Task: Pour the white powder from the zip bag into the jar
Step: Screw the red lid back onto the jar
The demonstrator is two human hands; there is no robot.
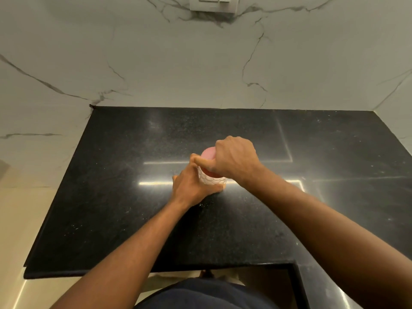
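Observation:
A clear patterned jar (pixel 213 180) stands on the black counter (pixel 111 197) near its middle. Its pink lid (pixel 207 153) is on top. My left hand (pixel 191 184) wraps around the jar's body from the left, thumb at the front. My right hand (pixel 234 159) is closed over the pink lid from above and the right, hiding most of it. No zip bag is in view. Whether the jar holds powder I cannot tell.
A marble wall (pixel 200 63) rises behind the counter, with a socket and switch plate (pixel 214 3) at the top. The counter's front edge steps back at the right, near my body. Fine white specks dot the black surface.

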